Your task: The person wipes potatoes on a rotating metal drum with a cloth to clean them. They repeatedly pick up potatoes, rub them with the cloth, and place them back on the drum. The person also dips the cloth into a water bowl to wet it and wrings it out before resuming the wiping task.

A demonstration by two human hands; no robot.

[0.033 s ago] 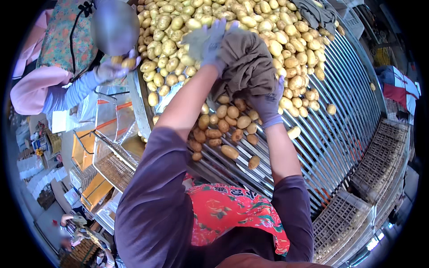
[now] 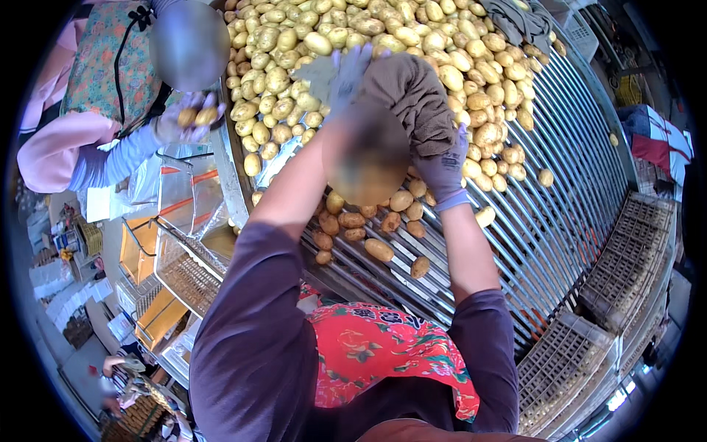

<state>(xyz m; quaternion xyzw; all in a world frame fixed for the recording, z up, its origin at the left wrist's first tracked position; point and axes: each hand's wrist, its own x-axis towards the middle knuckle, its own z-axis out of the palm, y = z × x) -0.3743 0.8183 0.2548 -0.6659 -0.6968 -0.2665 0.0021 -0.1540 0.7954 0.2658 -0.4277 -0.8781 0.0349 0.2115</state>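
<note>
Over a spread of potatoes on a metal roller table, both my hands in purple-grey gloves are on a bunched brown cloth [image 2: 412, 92]. My left hand [image 2: 347, 77] lies at the cloth's upper left, its fingertips pointing away from me and a grey flap of cloth beside it. At the lower right edge, my right hand [image 2: 444, 169] grips the same cloth, its fingers partly hidden by the folds. Nearer me, a loose group of brownish potatoes [image 2: 352, 219] rests on the bars. A blurred patch hides my left wrist and some of the cloth and potatoes.
Yellow potatoes [image 2: 280, 55] pile across the far side, with a grey cloth [image 2: 519, 22] at far right. At left, a co-worker's gloved hand [image 2: 180, 121] holds two potatoes. Plastic crates [image 2: 563, 368] line the right edge; a wire basket [image 2: 188, 272] stands left of the roller table [image 2: 552, 221].
The co-worker's hand has turned, showing its two potatoes more plainly. My hands stay on the cloth with only a slight shift.
</note>
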